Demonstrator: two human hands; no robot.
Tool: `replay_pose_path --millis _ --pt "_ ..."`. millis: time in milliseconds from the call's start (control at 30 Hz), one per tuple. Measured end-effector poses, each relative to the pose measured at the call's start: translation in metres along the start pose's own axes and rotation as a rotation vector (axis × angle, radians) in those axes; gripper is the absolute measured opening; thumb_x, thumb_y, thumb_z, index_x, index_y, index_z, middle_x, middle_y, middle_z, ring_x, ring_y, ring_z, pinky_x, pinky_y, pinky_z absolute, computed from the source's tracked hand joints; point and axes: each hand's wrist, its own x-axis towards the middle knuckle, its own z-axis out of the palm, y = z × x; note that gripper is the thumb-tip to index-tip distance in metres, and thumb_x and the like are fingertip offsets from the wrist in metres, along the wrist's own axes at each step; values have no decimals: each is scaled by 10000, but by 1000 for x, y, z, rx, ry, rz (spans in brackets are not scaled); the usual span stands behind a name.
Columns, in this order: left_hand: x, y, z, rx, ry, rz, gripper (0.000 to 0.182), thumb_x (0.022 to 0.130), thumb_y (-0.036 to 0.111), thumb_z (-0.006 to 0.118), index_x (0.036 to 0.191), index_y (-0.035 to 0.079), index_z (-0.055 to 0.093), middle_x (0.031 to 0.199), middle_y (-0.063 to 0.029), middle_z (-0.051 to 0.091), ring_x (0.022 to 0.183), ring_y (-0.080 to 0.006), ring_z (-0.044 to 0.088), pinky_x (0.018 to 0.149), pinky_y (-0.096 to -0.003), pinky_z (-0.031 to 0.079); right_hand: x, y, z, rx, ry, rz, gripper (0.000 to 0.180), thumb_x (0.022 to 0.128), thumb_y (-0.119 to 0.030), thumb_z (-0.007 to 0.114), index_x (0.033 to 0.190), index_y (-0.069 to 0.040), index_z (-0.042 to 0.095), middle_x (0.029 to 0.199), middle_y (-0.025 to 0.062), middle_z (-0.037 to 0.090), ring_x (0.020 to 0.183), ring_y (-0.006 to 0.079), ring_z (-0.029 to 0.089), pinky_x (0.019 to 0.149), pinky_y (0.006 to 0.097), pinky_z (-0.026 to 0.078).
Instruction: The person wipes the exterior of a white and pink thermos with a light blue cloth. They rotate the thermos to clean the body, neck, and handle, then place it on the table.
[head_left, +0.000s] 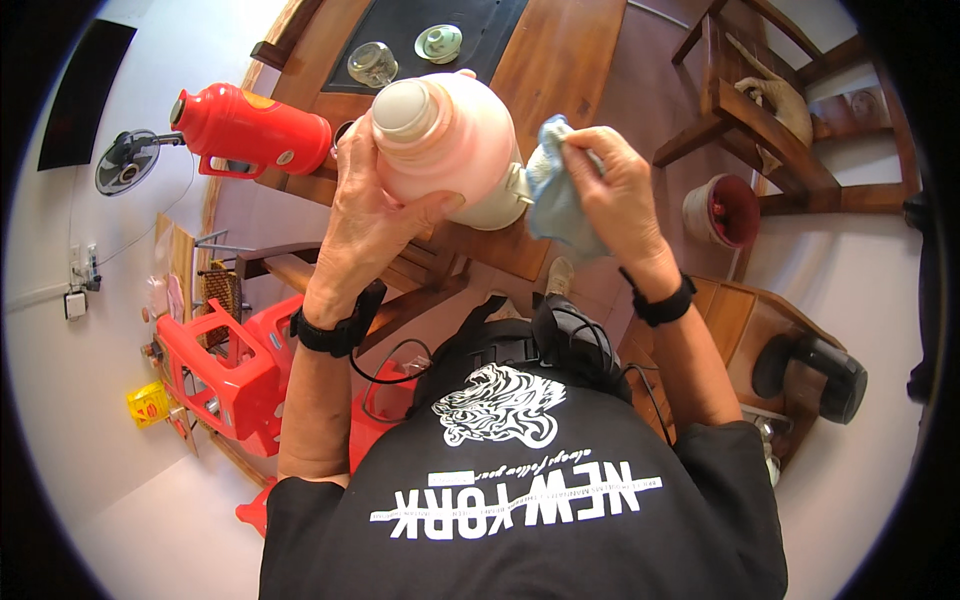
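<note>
A pale pink and cream thermos flask (472, 142) is tilted with its capped top towards me, above the front part of a wooden table (555, 82). My left hand (371, 191) grips it around the shoulder near the neck, thumb across the front. A light blue cloth (559, 195) hangs bunched from my right hand (611, 187), pinched between thumb and fingers. The cloth is beside the flask's handle fitting; whether they touch I cannot tell. Just left of my left hand stands a red thermos flask (259, 131) with a side handle.
A dark tray (480, 30) on the table holds a glass pot (371, 64) and a lidded tea bowl (439, 43). Red plastic stools (225, 375) and a wooden chair are at left. A cat (787, 105) lies on a chair at right, near a bin (720, 210).
</note>
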Motion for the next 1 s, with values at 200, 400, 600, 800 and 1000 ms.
replay_pose_path --millis 200,400,600,800,1000 --pt "2 15 13 -335 27 -74 918 775 260 915 1480 34 371 1402 -125 504 1258 -237 557 1075 -401 488 9 35 -36 232 4 250 256 1007 -181 647 1146 30 683 920 40 695 830 106 623 749 284 538" --pt "12 23 28 -382 100 -24 833 807 233 896 1444 20 405 1379 -113 560 1260 -218 565 1086 -392 476 31 23 -23 498 -35 166 349 1008 -184 620 1283 30 634 1044 117 713 906 169 665 831 318 554" --pt "6 12 18 -257 152 -150 806 826 224 881 1454 17 419 1366 -93 564 1234 -197 569 1077 -371 471 41 40 44 488 -333 -6 317 1025 -146 558 1327 -118 648 1092 207 589 1036 349 597 904 399 502" --pt "-6 10 14 -276 132 -265 779 821 222 885 1436 0 461 1307 -79 603 1174 -173 600 1018 -344 503 5 137 81 26 -512 346 367 977 1 458 1266 -50 679 1047 261 624 960 388 641 851 429 528" --pt "-12 3 7 -124 123 -344 825 846 382 820 1447 -41 444 1336 -100 586 1207 -196 587 1016 -349 485 -1 172 87 334 -639 527 213 977 -24 493 1068 24 679 952 240 682 884 353 672 787 422 526"
